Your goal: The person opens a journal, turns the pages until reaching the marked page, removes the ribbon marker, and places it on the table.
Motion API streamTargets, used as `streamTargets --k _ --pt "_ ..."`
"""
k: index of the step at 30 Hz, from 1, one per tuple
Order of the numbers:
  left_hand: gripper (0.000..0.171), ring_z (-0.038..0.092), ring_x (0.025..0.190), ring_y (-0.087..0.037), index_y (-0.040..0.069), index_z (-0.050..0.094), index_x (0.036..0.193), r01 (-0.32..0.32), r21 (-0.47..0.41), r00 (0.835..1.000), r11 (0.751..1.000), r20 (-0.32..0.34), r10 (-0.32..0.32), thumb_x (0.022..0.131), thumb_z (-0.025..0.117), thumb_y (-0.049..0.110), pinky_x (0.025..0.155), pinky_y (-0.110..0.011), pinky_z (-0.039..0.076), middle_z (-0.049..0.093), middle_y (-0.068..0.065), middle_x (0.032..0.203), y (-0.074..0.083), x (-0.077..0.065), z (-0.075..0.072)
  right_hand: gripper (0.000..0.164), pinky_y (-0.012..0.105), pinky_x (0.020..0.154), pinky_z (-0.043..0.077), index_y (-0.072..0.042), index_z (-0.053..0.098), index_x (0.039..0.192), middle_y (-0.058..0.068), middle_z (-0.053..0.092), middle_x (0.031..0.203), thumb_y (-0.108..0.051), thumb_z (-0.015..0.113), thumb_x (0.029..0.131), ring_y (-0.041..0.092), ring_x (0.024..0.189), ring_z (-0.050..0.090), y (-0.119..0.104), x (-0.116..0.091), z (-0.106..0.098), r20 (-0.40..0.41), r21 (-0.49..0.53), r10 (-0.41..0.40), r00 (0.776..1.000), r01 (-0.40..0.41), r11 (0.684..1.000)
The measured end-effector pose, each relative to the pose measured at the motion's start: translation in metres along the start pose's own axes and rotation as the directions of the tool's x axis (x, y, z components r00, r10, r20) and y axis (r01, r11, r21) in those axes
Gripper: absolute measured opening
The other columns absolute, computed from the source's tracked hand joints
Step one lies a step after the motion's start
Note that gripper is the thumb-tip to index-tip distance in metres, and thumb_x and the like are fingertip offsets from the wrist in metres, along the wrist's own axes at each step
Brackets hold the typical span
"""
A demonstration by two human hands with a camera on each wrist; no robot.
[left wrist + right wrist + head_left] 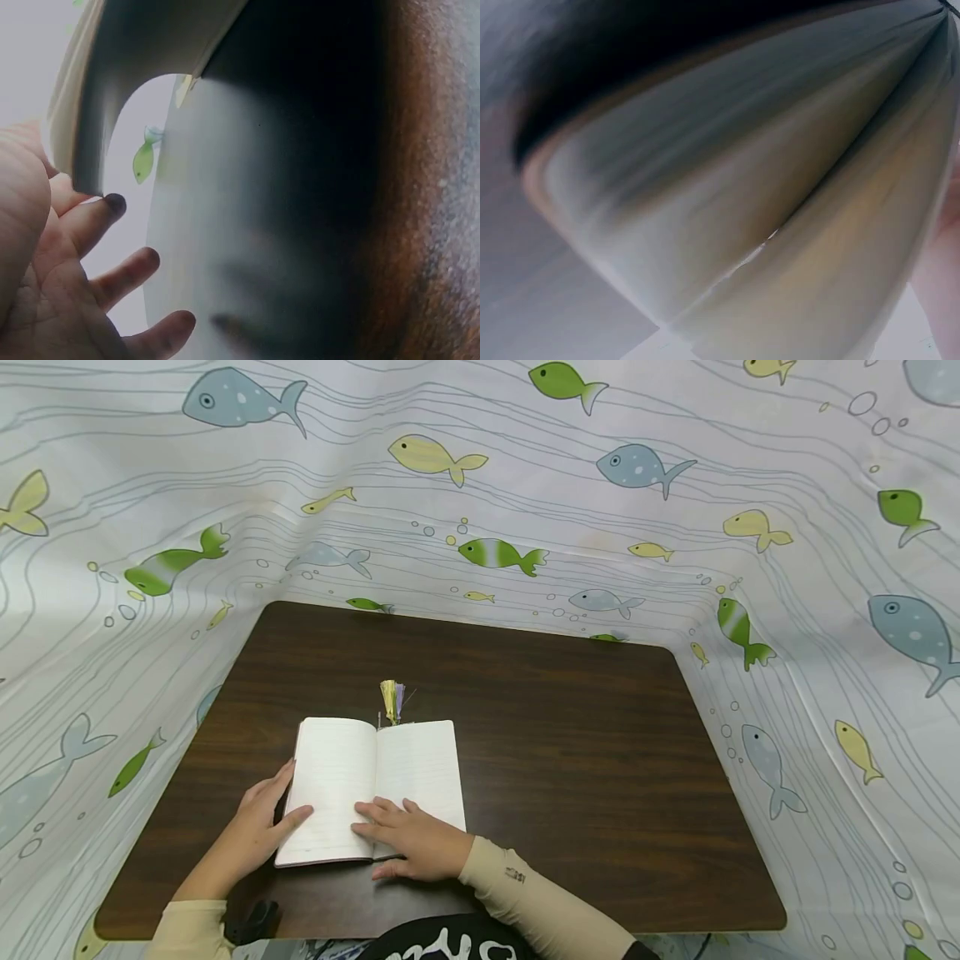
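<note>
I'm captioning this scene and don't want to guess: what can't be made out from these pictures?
- Lower part of the notebook's right page, head view: covered by the right grip.
- Any writing on the pages, right wrist view: blurred.
- White print on the black top, head view: cut off by the bottom edge.
- Mark on the right sleeve, head view: too small.
</note>
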State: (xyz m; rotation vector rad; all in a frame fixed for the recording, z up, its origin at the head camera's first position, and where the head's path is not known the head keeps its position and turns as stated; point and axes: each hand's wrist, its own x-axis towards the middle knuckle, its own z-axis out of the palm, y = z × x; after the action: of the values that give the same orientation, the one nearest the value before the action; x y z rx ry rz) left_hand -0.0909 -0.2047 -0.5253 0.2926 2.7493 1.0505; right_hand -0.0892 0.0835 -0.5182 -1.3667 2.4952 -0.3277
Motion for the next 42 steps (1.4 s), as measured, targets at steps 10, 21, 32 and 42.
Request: streamTargets --k 10,21,32,42 --pt "0.093 0.015 0.134 -0.056 0.01 -0.001 0.156 0.052 -0.023 0.999 0.998 0.005 -0.052 0.095 0.055 0.051 0.095 -0.076 0.024 0.02 -0.035 0.151 0.003 0.0 0.001 0.065 0.048 0.114 0.029 -0.016 0.035 0.151 0.009 0.025 0.159 -0.041 0.058 0.095 0.026 0.146 0.023 0.024 -0.009 0.003 -0.055 -0.081 0.119 0.991 -0.123 0.989" --pt "0.082 0.014 0.135 -0.055 0.014 0.009 0.157 -0.013 0.01 1.0 1.0 -0.009 0.013 0.096 0.055 0.045 0.093 -0.078 0.02 0.011 -0.022 0.16 0.001 -0.001 0.001 0.097 0.054 0.108 0.035 -0.008 0.029 0.152 0.011 0.021 0.16 -0.051 0.074 0.077 0.028 0.147 0.021 0.056 -0.036 -0.001 -0.054 -0.109 0.324 0.944 -0.329 0.938" --pt "0.082 0.011 0.135 -0.056 0.012 0.012 0.156 -0.007 0.021 1.0 1.0 -0.004 0.007 0.096 0.055 0.047 0.091 -0.08 0.02 0.008 -0.023 0.16 -0.002 -0.001 0.002 0.113 0.06 0.111 0.026 -0.007 0.022 0.154 0.008 0.014 0.162 -0.051 0.079 0.067 0.029 0.149 0.013 0.066 -0.048 -0.006 -0.018 -0.078 0.406 0.914 -0.406 0.91" --pt "0.082 0.012 0.135 -0.056 0.01 0.013 0.156 0.006 0.03 1.0 1.0 -0.003 -0.006 0.096 0.054 0.048 0.092 -0.079 0.02 0.01 -0.025 0.159 0.001 -0.001 0.002 0.095 0.07 0.108 0.019 -0.013 0.046 0.144 0.005 0.038 0.153 -0.059 0.074 0.066 0.03 0.14 0.036 0.069 -0.043 0.004 -0.224 -0.205 0.356 0.907 -0.401 0.893"
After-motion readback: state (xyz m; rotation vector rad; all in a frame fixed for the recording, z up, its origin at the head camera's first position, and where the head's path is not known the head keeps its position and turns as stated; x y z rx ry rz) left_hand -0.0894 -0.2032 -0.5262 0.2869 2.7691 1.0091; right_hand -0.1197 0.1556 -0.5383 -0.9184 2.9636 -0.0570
